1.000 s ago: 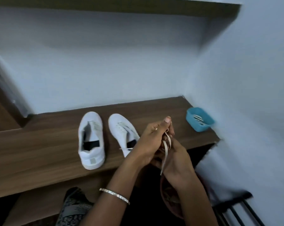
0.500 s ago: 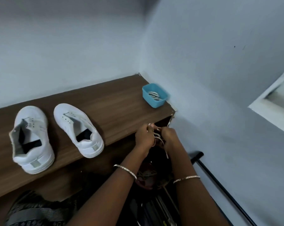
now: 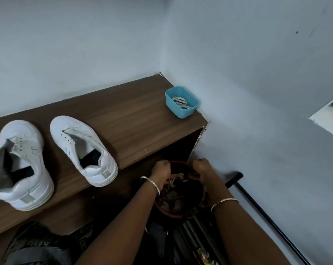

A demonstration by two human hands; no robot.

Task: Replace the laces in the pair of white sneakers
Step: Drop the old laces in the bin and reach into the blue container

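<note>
1. Broadly, wooden shelf top (image 3: pixel 135 123) running from the left edge into the wall corner.
2. Two white sneakers on it, upright and side by side, toes toward the wall: outer sneaker (image 3: pixel 22 165) at far left, inner sneaker (image 3: pixel 83 150) just beside it. Eyelets bare on both, tongues loose.
3. Below the shelf's front edge, round reddish-brown bin (image 3: pixel 171 214) with a dark tangle inside.
4. Left hand (image 3: pixel 161 170) and right hand (image 3: pixel 202 168) over the bin's far rim, near each other, fingers curled under on both. Cannot tell what either grips.
5. Blue tub (image 3: pixel 181 112) on the shelf's right corner, against the wall, well apart from the sneakers.
6. Pale lace (image 3: pixel 178 176) bunched between the two hands, above the bin, its contact with the fingers hidden.
7. Coiled white laces (image 3: pixel 181 102) lying inside the tub.
8. Left bangle (image 3: pixel 152 183) and right bangle (image 3: pixel 224 201), one on each wrist.
</note>
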